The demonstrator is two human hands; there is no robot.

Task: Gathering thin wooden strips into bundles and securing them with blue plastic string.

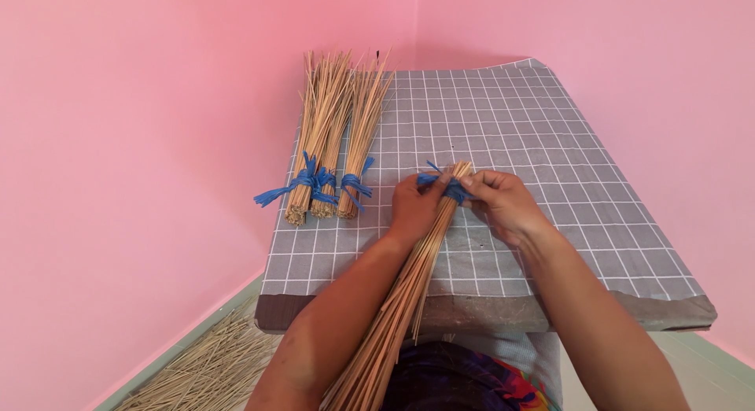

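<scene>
Loose straw sticks (200, 372): pale heap on the floor at lower left, below the tabletop edge, untied.

Tied bundles (330, 147): three finished sheaves of the same sticks, lying side by side on the far left part of the tabletop (550, 183), cut ends toward the person, each bound near that end with blue cord (311, 181); loose cord tails splay to the left.

Tabletop cover: grey cloth with a white grid, corners slightly lifted over a bare brown edge.

Left hand (414, 205): resting on the bundle in work (409, 285), fingers closed on the blue tie (450, 187) at its left side, pinching cord against the sticks.

Bundle in work: long sheaf running from the person's lap up onto the middle of the tabletop, tip pointing away, tie wrapped just short of that tip.

Right hand (503, 202): just right of the tie, thumb and forefinger closed on the cord's other side; remaining fingers curled, apart from the sticks.

Step in hand, as judged: the binding of this sheaf, with the knot being formed or drawn tight; whether it is already closed cannot be told. Next move calls for opposed pulls on the two cord ends while the sticks stay pressed together, so the wrap does not slip toward the tip.

Pink walls on both sides.
</scene>
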